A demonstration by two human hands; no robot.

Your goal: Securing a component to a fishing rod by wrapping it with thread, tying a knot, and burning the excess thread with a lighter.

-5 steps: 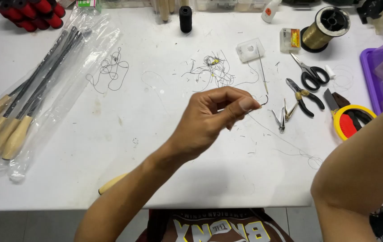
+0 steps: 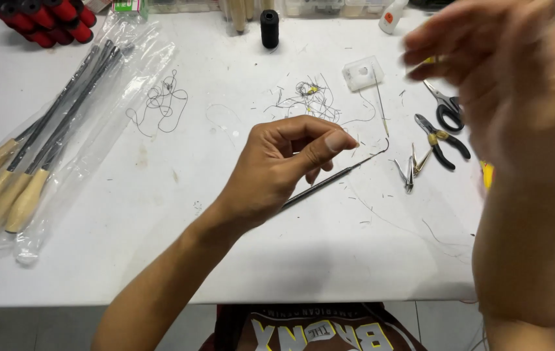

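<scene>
My left hand (image 2: 277, 169) hovers over the middle of the white table (image 2: 160, 260), thumb pressed against the forefinger; nothing shows between the fingertips. A thin metal hook tool (image 2: 349, 170) lies slanted beneath it, its curved tip pointing right. My right hand (image 2: 511, 97) is raised at the upper right, blurred, fingers spread, with nothing visible in it. A tangle of dark thread scraps (image 2: 307, 97) and a thin needle (image 2: 381, 107) lie beyond the left hand.
Wooden-handled files in clear bags (image 2: 30, 162) lie at the left, red-handled tools (image 2: 37, 19) at the far left corner. Scissors (image 2: 446, 107), pliers (image 2: 440, 140) and small snips (image 2: 409, 169) lie right of centre. A black spool (image 2: 269, 27) and a small white box (image 2: 362, 71) stand at the back.
My right hand has swung up into view at the upper right, blurred with motion. The left hand keeps its pinch in about the same place.
</scene>
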